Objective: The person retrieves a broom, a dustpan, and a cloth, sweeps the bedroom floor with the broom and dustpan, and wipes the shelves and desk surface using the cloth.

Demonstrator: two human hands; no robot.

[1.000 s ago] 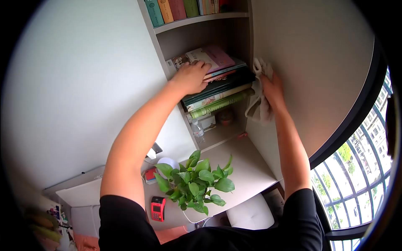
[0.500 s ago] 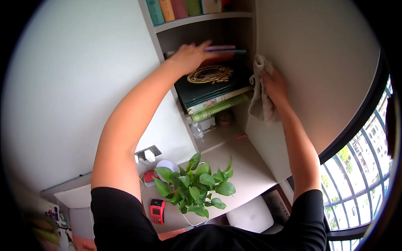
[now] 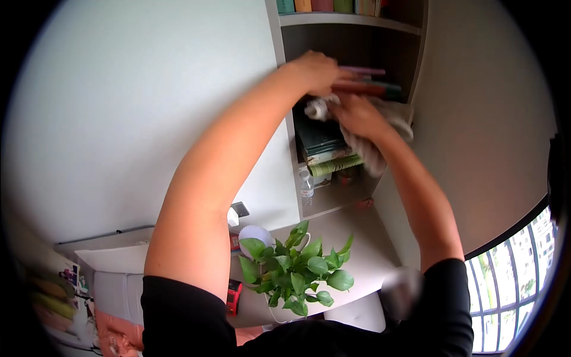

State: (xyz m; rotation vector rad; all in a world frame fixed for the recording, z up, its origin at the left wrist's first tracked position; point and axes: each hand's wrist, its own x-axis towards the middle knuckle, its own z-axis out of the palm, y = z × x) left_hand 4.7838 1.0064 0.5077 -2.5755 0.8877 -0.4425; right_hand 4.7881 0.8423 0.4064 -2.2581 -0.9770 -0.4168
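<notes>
My left hand (image 3: 319, 72) reaches into the shelf compartment, its fingers closed on the near edge of a few thin books (image 3: 366, 88) tilted above the stack. My right hand (image 3: 361, 116) presses a pale cloth (image 3: 395, 116) over the top of the stack, just below those books. The cloth hangs down past the stack's right side. Under it lie a dark green book (image 3: 319, 134) and a light green one (image 3: 336, 165). The dark book's top is mostly covered by the cloth and my hands.
Upright books (image 3: 324, 6) stand on the shelf above. A plastic bottle (image 3: 306, 185) is on the level below the stack. A leafy potted plant (image 3: 297, 265) and a red card terminal (image 3: 234, 297) are on the desk (image 3: 369, 238). A barred window (image 3: 511, 273) is at right.
My right hand has brought the cloth from the side panel leftward onto the book stack. My left hand still holds the thin books raised. The view has shifted, so the shelf appears further right.
</notes>
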